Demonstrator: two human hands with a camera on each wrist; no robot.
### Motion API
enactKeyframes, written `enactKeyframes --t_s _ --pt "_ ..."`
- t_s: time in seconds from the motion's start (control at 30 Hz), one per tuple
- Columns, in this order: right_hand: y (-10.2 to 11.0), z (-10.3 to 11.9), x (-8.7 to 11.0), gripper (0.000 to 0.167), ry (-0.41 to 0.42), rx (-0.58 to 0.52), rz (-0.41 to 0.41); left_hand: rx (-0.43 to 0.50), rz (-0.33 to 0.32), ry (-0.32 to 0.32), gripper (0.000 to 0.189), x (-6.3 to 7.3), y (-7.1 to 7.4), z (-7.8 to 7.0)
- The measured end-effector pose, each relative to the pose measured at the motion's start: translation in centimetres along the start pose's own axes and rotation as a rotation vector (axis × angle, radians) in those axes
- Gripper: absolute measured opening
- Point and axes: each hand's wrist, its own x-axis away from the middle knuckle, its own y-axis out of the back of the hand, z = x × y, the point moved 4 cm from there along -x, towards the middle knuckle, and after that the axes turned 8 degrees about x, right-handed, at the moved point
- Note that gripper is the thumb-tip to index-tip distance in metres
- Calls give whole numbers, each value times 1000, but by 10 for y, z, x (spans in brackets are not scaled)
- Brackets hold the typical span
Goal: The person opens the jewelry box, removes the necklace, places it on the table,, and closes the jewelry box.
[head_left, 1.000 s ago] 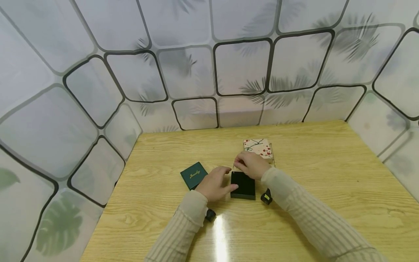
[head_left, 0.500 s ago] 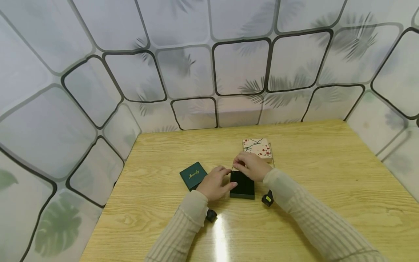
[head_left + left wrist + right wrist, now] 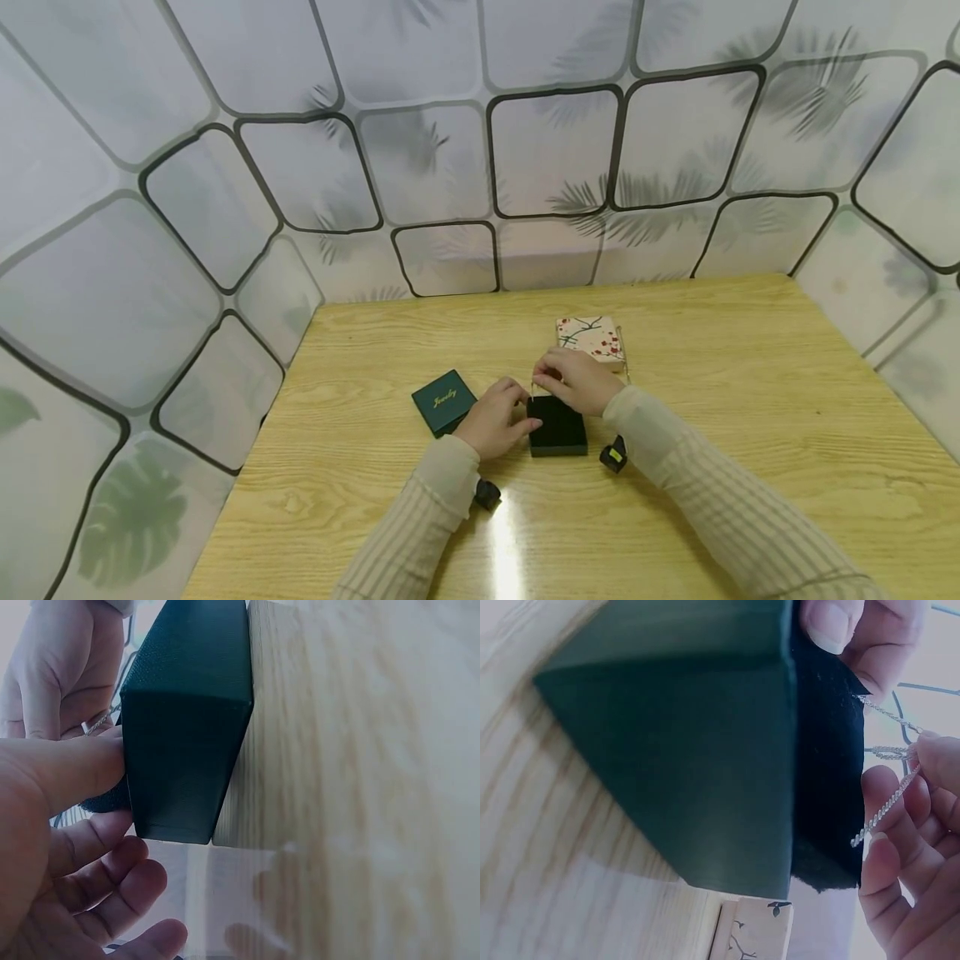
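Observation:
A dark green jewelry box base (image 3: 558,451) lies in front of me with a black velvet insert (image 3: 829,765) in it. The insert rises above the box's rim in the right wrist view. My left hand (image 3: 491,422) is at the box's left side, pinching the insert between thumb and fingers. At the far edge, my right hand (image 3: 576,380) pinches a thin silver chain (image 3: 889,806) between thumb and fingers. Part of the chain loops loose, and one stretch runs to the insert's edge by the left fingers. Fingers hide the rest of it.
A green lid (image 3: 444,402) lettered "Jewelry" lies to the left, partly behind the left hand. Behind the right hand stands a cream box (image 3: 591,340) with a red blossom print and a cord at its right side. All rest on a wooden table (image 3: 750,400).
The box base has shifted slightly to the right and turned a little. Both hands stay nearly in place, the right still pinching the chain.

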Motion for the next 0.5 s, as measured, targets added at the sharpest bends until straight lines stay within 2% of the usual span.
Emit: enactKeyframes --t_s 0.27,0.5 --pt "3 1 0 10 7 16 -15 20 -9 8 31 0 0 -1" --pt "4 1 0 9 -8 25 -18 24 -46 18 27 -1 0 -2"
